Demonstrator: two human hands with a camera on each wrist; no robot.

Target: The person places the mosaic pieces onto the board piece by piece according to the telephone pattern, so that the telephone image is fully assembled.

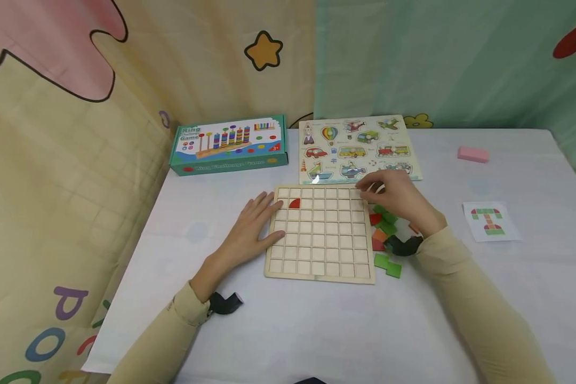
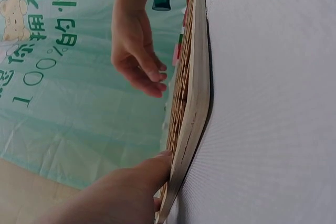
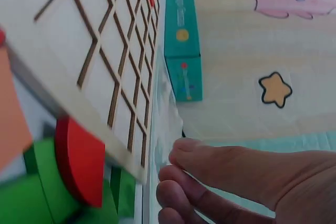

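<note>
A wooden grid board (image 1: pixel 318 234) lies flat on the white table, with one red quarter-round piece (image 1: pixel 295 204) in a cell near its upper left. My left hand (image 1: pixel 249 230) rests along the board's left edge, fingers spread; the thumb touches that edge in the left wrist view. Over the upper right corner hovers my right hand (image 1: pixel 392 196), its fingers loosely bent, and no piece shows between them in the right wrist view. Loose green pieces (image 1: pixel 388 265), red pieces (image 3: pixel 84 161) and orange pieces (image 1: pixel 379 236) lie beside the board's right edge, partly under my right wrist.
Behind the board stand a green Ring Challenge Game box (image 1: pixel 229 145) and a picture puzzle board (image 1: pixel 357 148) with vehicles. To the right lie a pattern card (image 1: pixel 492 221) and a pink block (image 1: pixel 473 154). Printed curtains (image 1: pixel 441 64) enclose the table's back and left side.
</note>
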